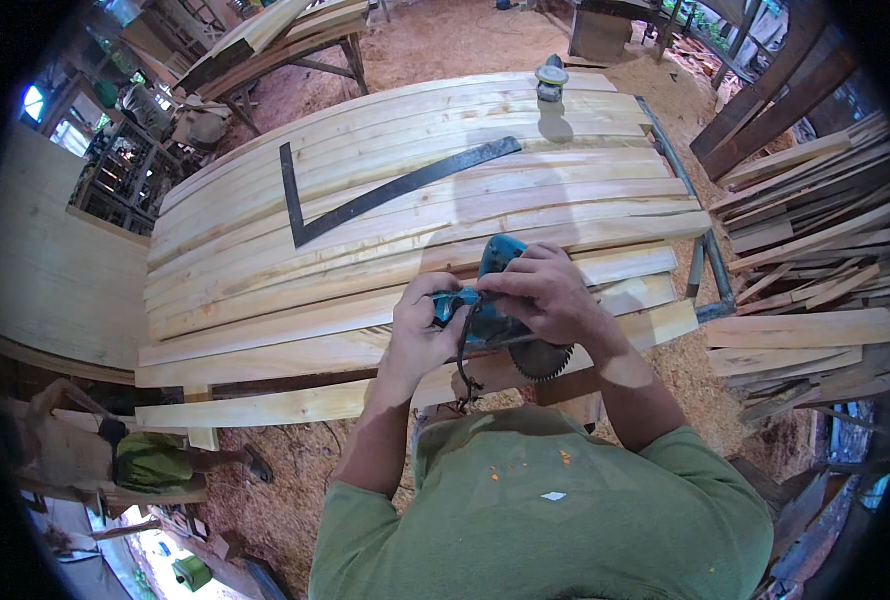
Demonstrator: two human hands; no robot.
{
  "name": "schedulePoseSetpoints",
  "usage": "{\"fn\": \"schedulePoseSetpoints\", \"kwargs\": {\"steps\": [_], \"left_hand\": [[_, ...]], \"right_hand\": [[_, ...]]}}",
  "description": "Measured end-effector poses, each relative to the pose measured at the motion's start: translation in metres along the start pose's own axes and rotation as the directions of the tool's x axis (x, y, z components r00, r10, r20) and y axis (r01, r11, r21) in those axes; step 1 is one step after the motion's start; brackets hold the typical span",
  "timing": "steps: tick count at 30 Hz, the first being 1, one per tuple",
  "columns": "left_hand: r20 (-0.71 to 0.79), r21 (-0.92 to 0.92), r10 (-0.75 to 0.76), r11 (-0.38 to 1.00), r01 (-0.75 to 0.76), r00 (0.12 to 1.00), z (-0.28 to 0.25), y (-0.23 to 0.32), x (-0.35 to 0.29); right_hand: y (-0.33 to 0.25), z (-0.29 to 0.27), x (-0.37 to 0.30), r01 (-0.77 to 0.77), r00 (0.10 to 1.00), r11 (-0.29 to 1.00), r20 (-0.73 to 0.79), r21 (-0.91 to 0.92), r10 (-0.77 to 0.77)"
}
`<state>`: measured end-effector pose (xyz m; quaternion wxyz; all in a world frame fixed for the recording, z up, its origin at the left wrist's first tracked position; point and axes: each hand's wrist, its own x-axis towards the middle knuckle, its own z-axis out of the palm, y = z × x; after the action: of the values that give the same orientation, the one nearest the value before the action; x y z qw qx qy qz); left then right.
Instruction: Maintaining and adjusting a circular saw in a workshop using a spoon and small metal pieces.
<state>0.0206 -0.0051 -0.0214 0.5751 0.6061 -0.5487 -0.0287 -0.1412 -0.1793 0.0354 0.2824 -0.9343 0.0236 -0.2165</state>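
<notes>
At the near side of the plank-covered bench, a teal circular saw (501, 250) rests between my hands, its toothed blade (542, 361) showing on the side toward me. My left hand (423, 325) is closed round the teal rear part of the saw. Fingers of my right hand (547, 292) are bent and pressed together on the saw's handle area, close to my left fingertips. A dark cord (462, 362) hangs from the saw toward my shirt. Beneath lie long pale planks (395, 240), side by side, with gaps between the nearest ones.
A dark carpenter's square (403, 198) lies flat on the planks. At the far edge stands a small power tool (551, 80). A metal pipe frame (717, 268) runs along the right end, beside stacked offcuts (815, 250). Another person (150, 460) is at the lower left.
</notes>
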Motion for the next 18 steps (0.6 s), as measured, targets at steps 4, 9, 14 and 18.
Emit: {"fn": "schedulePoseSetpoints", "kwargs": {"steps": [4, 9, 14, 18], "left_hand": [[0.048, 0.039, 0.082, 0.996, -0.083, 0.996, -0.006, -0.004, 0.001], [0.128, 0.125, 0.154, 0.978, -0.17, 0.98, -0.001, 0.003, 0.007], [0.013, 0.079, 0.018, 0.997, -0.019, 1.0, 0.007, -0.003, -0.002], [-0.017, 0.149, 0.192, 0.971, -0.187, 0.981, 0.013, -0.006, 0.003]], "right_hand": [[-0.003, -0.002, -0.001, -0.014, 1.0, 1.0, 0.015, 0.005, 0.014], [0.001, -0.003, -0.003, 0.012, 1.0, 1.0, -0.001, 0.005, -0.012], [0.015, -0.016, -0.013, -0.096, 0.995, 0.922, 0.066, 0.375, 0.076], [0.064, -0.038, -0.038, 0.066, 0.864, 0.348, -0.228, 0.935, 0.449]]}}
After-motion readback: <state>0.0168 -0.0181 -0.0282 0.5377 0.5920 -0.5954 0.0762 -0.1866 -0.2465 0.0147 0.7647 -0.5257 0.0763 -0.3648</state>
